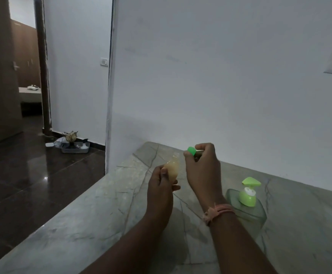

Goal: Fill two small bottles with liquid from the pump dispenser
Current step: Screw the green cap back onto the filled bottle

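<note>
My left hand point(159, 184) grips a small clear bottle point(172, 168) that holds pale yellowish liquid, its open neck pointing up and away. My right hand point(202, 165) is raised just right of it and holds a second small dark bottle, mostly hidden in the fingers, with its bright green cap point(191, 151) sticking out toward the left. The pump dispenser point(247, 202), a clear greenish bottle with a green pump head, stands on the marble counter point(102, 224) to the right of my right forearm.
A white wall runs close behind the counter. The counter's left edge drops to a dark tiled floor, where a tray of small items point(75, 147) lies by the wall. A brown door point(1, 76) stands open at far left.
</note>
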